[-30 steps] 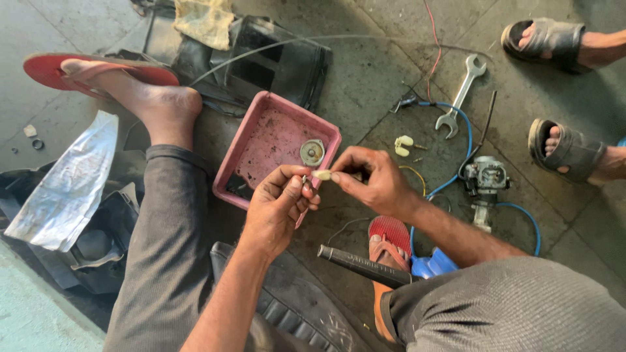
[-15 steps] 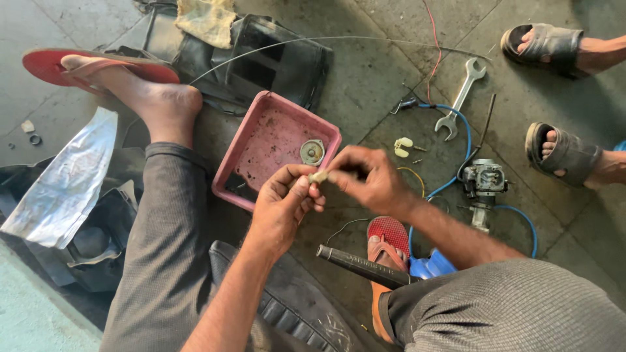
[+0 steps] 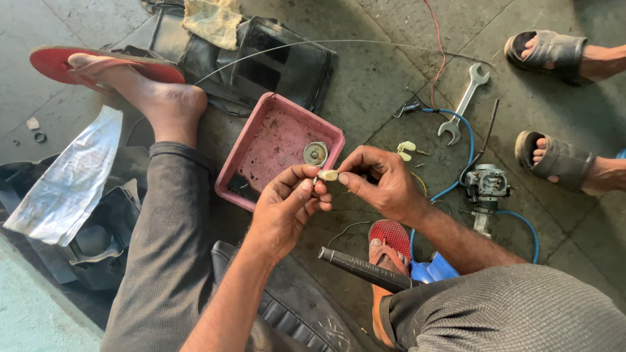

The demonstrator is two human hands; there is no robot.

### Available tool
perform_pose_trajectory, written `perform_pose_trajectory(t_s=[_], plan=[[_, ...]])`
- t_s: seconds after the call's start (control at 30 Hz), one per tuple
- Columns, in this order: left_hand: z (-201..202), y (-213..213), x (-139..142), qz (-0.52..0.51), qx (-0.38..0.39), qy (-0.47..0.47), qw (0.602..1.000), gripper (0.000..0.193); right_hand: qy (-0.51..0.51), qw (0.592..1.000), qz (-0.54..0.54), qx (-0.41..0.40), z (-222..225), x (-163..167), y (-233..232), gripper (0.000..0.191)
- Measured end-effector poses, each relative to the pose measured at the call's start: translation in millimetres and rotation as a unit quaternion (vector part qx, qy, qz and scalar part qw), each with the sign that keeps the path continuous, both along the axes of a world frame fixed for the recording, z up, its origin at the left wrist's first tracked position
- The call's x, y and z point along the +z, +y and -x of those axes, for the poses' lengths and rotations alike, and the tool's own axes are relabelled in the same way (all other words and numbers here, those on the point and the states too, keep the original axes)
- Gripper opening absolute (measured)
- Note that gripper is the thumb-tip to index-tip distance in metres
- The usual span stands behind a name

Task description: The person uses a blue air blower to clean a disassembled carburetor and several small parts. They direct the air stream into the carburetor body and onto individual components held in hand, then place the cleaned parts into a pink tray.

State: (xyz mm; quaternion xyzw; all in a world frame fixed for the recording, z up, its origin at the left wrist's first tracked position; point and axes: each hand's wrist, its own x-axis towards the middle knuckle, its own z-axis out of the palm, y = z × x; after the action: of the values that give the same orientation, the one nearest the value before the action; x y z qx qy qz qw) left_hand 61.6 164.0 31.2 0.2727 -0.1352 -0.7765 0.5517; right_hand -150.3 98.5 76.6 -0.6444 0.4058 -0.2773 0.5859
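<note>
My left hand [image 3: 287,207] and my right hand [image 3: 378,179] meet over the corner of a pink square tray [image 3: 261,176]. Both pinch a small cream-coloured part [image 3: 328,175] between thumb and fingertips. A round metal piece [image 3: 315,153] lies inside the tray near its right corner. Another small cream part [image 3: 405,150] rests on the concrete floor just beyond my right hand.
A grey metal carburettor [image 3: 486,186] with a blue hose [image 3: 456,133] sits at the right, beside a wrench [image 3: 464,104]. A black handle [image 3: 365,270] pokes out near my knee. Another person's sandalled feet [image 3: 561,156] stand at the right edge. Black plastic panels [image 3: 280,65], a rag [image 3: 212,23] and silver foil [image 3: 68,179] lie left.
The hands have stayed together on the small cream part over the tray's corner; only the fingers shifted slightly.
</note>
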Motion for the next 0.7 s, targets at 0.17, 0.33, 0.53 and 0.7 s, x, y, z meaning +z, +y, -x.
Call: perform_pose_trajectory(t_s=[0.17,0.33,0.53,0.7], plan=[[-1,0,2,0.003,0.001,0.0,1.0,0.02,0.002,1.0,-0.006,-0.002,0,4,0,0.012],[1,0,-2,0.018,-0.01,-0.046,0.999,0.019,0.012,0.999,0.037,0.035,-1,9,0,0.01],[4,-2,-7,0.032,-0.002,-0.099,0.995,0.017,0.12,0.991,0.055,0.008,-3,10,-7,0.007],[3,0,-8,0.053,-0.01,-0.101,0.993,0.015,0.073,0.988,0.132,0.039,-5,12,-9,0.01]])
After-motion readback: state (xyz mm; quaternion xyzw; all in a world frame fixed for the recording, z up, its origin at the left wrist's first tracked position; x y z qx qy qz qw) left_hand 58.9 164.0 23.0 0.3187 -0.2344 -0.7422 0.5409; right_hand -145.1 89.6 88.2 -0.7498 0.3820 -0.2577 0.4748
